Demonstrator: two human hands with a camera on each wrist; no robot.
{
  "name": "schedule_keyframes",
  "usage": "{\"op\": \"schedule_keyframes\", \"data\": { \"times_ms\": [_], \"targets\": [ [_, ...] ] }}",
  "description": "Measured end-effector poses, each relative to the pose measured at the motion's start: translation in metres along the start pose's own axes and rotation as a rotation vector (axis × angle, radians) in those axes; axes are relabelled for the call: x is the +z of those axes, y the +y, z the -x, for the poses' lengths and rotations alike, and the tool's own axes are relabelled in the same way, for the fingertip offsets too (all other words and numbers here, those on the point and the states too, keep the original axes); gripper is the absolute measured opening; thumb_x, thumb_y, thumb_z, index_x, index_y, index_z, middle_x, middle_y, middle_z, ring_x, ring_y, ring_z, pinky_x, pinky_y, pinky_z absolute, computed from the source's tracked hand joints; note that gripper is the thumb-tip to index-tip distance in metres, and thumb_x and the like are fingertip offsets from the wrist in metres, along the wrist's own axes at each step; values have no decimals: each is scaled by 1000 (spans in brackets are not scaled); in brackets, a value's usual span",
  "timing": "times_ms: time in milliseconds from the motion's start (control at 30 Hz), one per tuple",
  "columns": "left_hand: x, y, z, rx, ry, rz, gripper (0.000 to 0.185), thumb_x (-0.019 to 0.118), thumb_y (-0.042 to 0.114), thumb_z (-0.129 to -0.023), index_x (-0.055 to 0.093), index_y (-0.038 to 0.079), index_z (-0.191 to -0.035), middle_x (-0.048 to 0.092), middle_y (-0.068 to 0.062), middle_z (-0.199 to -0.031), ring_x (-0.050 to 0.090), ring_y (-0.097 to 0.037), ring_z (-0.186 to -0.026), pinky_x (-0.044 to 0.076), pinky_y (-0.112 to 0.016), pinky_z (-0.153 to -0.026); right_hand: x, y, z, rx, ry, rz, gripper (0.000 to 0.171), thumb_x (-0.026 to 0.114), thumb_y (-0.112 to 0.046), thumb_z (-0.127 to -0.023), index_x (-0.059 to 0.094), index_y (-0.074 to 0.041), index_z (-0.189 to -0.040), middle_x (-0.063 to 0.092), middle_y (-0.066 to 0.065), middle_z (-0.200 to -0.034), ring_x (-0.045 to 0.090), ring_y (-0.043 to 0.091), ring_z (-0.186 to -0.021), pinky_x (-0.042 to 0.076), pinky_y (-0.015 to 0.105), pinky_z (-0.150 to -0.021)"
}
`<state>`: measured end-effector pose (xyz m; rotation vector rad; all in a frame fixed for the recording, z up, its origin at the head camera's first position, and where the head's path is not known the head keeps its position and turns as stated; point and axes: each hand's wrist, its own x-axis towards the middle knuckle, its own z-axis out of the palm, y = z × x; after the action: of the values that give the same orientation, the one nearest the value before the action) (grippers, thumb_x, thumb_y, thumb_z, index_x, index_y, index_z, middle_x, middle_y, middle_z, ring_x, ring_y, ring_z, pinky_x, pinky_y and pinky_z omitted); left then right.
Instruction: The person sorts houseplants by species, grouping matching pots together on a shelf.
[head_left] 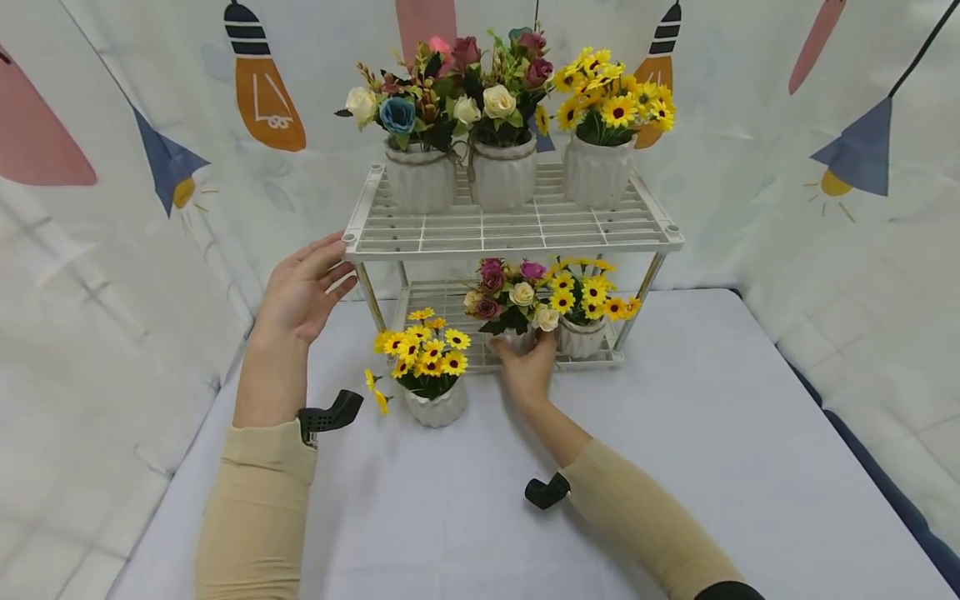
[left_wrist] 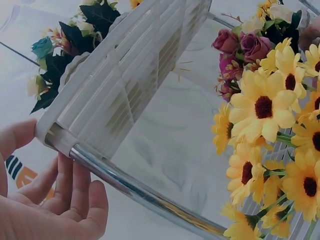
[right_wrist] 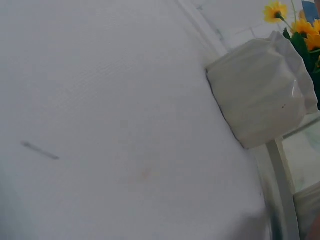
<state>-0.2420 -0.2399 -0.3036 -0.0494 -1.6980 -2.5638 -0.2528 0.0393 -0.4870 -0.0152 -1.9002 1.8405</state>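
Note:
My left hand [head_left: 300, 287] holds the front left corner of the upper shelf of a white two-tier rack [head_left: 510, 245], its fingertips by the metal post [left_wrist: 145, 187]. On the lower shelf [head_left: 480, 364], my right hand [head_left: 528, 371] grips a white flower pot [head_left: 519, 340] of purple and cream roses [head_left: 491, 279]. Beside it on the right stands a pot of yellow daisies [head_left: 582, 337]. Another white pot with yellow daisies [head_left: 435, 407] sits on the table before the rack, between my hands. The right wrist view shows a white pot [right_wrist: 260, 92] but no clear right hand.
Three potted plants line the upper shelf: a pot with a blue rose [head_left: 422, 179], a pot of mixed roses [head_left: 504, 175] and a daisy pot [head_left: 598, 171]. A white cloth covers the table [head_left: 750, 433]. Printed curtains [head_left: 750, 208] hang behind and at the sides.

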Motion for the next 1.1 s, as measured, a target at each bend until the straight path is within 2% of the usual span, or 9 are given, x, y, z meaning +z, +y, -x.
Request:
{"op": "schedule_keyframes", "data": {
  "times_ms": [100,200,300,433,567,833,900,1100],
  "targets": [
    [-1,1,0,-5,-5,4,29,75,20,-97,72,7,-123,69,-5,-120,59,-20,-108,41,-35,-99,-6,-2,7,15,-47,4,86,87,-2,-81,37,-4,-150,44,15,-148,40,28,-141,34,42,-116],
    [-1,2,-1,-11,2,-3,30,76,21,-96,72,8,-122,70,-4,-117,60,-20,-108,42,-35,-99,-11,-7,16,74,-66,7,80,85,-4,-85,36,0,-148,42,19,-144,42,34,-137,38,47,-113],
    [-1,2,-1,-14,22,-27,31,77,24,-95,72,9,-122,71,-3,-115,62,-18,-106,44,-35,-99,-13,-14,27,137,-77,46,72,86,-9,-86,39,3,-139,41,22,-136,44,37,-127,42,48,-105],
    [-1,1,-2,-8,42,-34,34,77,25,-95,70,9,-124,71,-3,-116,63,-17,-105,45,-35,-98,-13,-21,45,145,-140,84,66,85,-11,-86,39,7,-130,40,25,-128,41,40,-119,40,49,-95],
    [1,1,-2,5,62,-51,39,79,25,-94,68,8,-127,71,-4,-118,64,-16,-104,47,-34,-97,-13,-23,60,111,-219,81,65,84,-11,-87,40,8,-131,42,26,-130,42,41,-120,40,53,-97],
    [4,1,-2,9,100,-66,37,79,23,-94,69,7,-126,70,-5,-119,64,-17,-100,49,-33,-94,-8,-28,85,142,-350,27,73,86,-12,-85,41,8,-139,44,27,-137,44,43,-126,41,59,-101],
    [5,1,-1,8,103,-70,39,79,23,-94,68,6,-128,69,-5,-120,63,-17,-101,49,-34,-94,-7,-34,89,148,-386,9,75,85,-8,-85,40,9,-142,43,29,-140,43,46,-129,40,62,-103],
    [6,1,0,16,108,-105,46,79,24,-94,65,4,-132,68,-6,-122,63,-18,-103,49,-34,-95,3,-33,96,141,-462,19,79,86,-13,-85,40,5,-147,45,22,-147,43,40,-133,41,58,-107]
  ]
}}
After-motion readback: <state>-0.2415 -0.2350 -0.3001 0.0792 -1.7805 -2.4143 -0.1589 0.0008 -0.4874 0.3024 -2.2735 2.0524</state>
